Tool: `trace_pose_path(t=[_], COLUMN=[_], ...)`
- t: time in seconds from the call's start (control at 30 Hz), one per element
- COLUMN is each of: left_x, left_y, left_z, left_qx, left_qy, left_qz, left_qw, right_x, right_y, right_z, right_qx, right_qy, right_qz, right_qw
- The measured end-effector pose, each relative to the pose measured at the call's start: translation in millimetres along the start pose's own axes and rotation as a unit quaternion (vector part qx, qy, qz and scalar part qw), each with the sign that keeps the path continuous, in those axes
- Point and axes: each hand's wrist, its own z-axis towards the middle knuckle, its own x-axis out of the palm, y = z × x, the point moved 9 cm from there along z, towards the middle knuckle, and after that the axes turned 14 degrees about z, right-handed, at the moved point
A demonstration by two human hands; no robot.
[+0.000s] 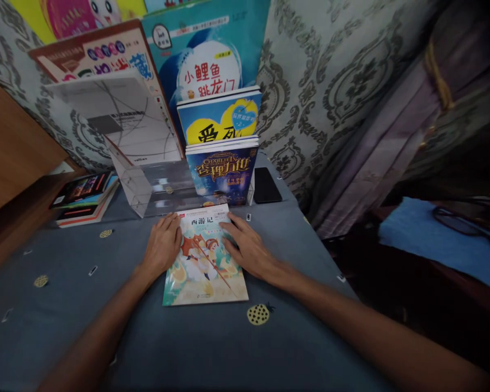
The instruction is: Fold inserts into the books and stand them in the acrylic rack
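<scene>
A thin picture book (204,272) with a cartoon cover lies flat on the blue-grey tablecloth (65,305). My left hand (163,245) rests on its left edge, fingers stretched out flat. My right hand (247,245) lies on its upper right part, fingers spread and flat. Neither hand grips anything. Just behind the book stands a clear acrylic book stand (147,188) holding upright books, a dark blue one (222,174) in front and a blue and yellow one (218,117) behind it.
A black phone (266,185) lies right of the stand. A small stack of books (85,198) sits at the left by a wooden ledge (12,158). Large picture books (204,49) lean on the patterned wall. The table's right edge drops off near a curtain (392,136).
</scene>
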Motion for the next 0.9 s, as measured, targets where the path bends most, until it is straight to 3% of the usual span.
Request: trace_pose_path(t=[0.43, 0.9], left_x=[-2.9, -3.6], left_y=[-3, -51], left_z=[7, 25], left_qx=[0.025, 0.090], left_qy=[-0.004, 0.015], left_qz=[-0.035, -0.012], left_qw=[0.999, 0.996], right_x=[-7, -8], right_y=[0, 2], right_z=[-1, 0], right_qx=[0.005, 0.012], right_qy=[-0.020, -0.001], right_qz=[0.005, 0.010], right_qw=[1.000, 1.000])
